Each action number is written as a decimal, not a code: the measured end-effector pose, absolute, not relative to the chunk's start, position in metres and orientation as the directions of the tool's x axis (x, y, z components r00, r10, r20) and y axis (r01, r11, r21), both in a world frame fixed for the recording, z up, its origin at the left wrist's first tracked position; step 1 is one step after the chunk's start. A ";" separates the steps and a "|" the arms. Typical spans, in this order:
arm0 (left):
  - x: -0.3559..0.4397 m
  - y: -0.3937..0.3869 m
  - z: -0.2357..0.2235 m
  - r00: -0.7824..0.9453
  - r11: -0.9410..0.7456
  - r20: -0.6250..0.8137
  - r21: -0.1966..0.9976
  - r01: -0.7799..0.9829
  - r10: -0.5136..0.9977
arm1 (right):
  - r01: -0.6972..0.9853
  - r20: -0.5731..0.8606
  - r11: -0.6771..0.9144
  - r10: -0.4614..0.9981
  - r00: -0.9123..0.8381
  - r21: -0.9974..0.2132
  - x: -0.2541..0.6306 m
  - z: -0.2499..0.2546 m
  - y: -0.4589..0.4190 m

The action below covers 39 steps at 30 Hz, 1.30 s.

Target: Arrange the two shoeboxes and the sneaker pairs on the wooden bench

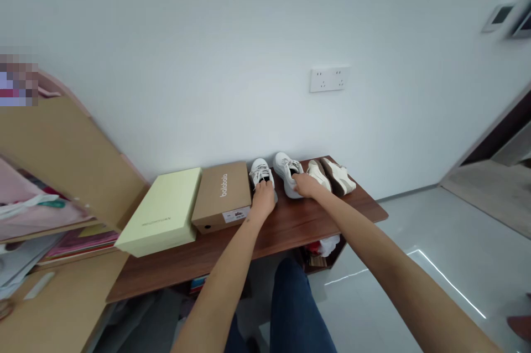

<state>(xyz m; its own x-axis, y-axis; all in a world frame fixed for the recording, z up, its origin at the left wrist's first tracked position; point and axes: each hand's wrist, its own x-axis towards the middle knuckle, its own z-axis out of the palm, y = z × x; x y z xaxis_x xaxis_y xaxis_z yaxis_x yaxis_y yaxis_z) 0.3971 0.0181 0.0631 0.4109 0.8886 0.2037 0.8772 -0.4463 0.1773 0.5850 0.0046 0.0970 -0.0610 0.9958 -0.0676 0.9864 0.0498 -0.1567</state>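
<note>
My left hand (264,198) is closed on the heel end of a white sneaker (260,167), which stands beside a brown shoebox. Over the heel of a second white sneaker (284,167), my right hand (305,184) has its fingers gripping the collar. Both sneakers point toward the wall, with a gap between them. Just right of my right hand is a pair of cream shoes with brown soles; one cream shoe (318,173) stands nearer, and the other cream shoe (339,176) leans on its side. My fingertips inside the sneakers are partly hidden.
The brown shoebox (224,190) and a pale yellow box (164,206) lie closed on the dark wooden tabletop (286,226). A tan shelf unit (70,148) holding papers borders the left. A wall socket (330,79) is above; a low bin (323,256) sits below.
</note>
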 end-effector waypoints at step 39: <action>0.539 -0.014 0.023 0.501 -0.515 0.206 0.593 0.619 0.840 | 0.963 0.068 -0.134 0.986 0.154 -0.235 0.772 0.078 -0.040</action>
<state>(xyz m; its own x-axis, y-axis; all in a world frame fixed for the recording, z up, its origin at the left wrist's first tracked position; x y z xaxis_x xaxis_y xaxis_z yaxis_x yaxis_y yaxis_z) 0.5391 -0.0140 0.0227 0.5012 0.8404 0.2062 0.6189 -0.5147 0.5934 0.7719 -0.0403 0.0783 0.1543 0.9857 0.0682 0.9626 -0.1344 -0.2350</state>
